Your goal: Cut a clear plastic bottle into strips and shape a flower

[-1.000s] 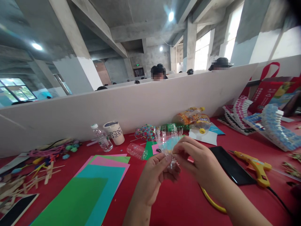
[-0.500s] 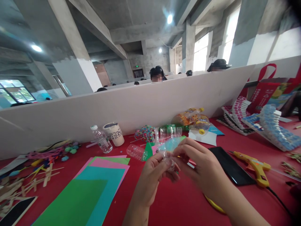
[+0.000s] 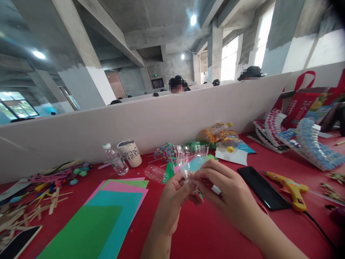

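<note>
Two bare hands share one fringed clear plastic bottle piece (image 3: 192,162), held just above the middle of the red counter (image 3: 205,241), its many strips pointing up. The left hand (image 3: 174,198) pinches its lower part between thumb and fingers; the right hand (image 3: 229,185) has thumb and forefinger pressed together against its near side, the exact grip partly hidden.

Around them are one capped water bottle (image 3: 115,159), one lidded cup (image 3: 130,153), one clear bottle lying on its side (image 3: 155,174), and two orange-labelled bottles (image 3: 214,132) with yellow caps. One speckled multicoloured bundle (image 3: 166,151) lies by the partition (image 3: 151,122). To the right are one black smartphone (image 3: 262,187), one yellow glue gun (image 3: 289,187) and one red bag (image 3: 300,108). To the left, coloured paper sheets (image 3: 88,219) overlap, and wooden craft sticks (image 3: 55,201) lie in a heap too tangled to count.

Compared with one second ago, both hands stay on the piece, but less clear plastic shows below the fingertips. The yellow curved strip seen then beside the right forearm is out of sight; a thin reddish curved edge (image 3: 263,208) shows there now. The bottles, cup, smartphone and glue gun keep their places.
</note>
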The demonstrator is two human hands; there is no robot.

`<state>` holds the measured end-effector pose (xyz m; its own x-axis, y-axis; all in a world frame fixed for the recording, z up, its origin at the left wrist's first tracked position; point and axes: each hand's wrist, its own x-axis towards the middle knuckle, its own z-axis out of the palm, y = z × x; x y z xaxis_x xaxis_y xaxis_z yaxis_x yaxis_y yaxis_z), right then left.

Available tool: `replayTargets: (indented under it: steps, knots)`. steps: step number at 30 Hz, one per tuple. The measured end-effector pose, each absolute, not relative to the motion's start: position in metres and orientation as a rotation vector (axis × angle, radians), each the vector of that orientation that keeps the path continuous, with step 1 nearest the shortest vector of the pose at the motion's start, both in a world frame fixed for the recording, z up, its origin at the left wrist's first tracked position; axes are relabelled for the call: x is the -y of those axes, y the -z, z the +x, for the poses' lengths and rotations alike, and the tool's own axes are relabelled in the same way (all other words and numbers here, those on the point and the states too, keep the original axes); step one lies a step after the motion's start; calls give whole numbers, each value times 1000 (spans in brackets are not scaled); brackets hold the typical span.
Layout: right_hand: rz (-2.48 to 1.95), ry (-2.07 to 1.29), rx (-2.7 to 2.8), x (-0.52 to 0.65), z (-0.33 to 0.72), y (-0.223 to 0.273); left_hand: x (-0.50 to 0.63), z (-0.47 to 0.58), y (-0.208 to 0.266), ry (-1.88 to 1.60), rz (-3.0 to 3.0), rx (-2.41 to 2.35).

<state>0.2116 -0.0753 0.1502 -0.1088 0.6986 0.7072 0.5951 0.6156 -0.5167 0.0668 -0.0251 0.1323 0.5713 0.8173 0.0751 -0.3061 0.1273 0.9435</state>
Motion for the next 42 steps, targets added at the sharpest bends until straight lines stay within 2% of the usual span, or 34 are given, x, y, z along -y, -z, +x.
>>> replayTargets:
  steps: [9,26,30,37,42]
  knots:
    - [-1133,95,1573,79,233,-163,24,68,-130,-765,1098,-557]
    - [-1234,158,1594,81,243,-167,24,71,-125,-685,1161,-592]
    - [-1190,71,1568,84,242,-168,25,71,-127,-690,1162,-605]
    - [-1098,-442,1525,86,238,-168,26,72,-128,-747,1099,-624]
    - [-1128,-421,1588,77,231,-164,28,73,-130,-764,1092,-604]
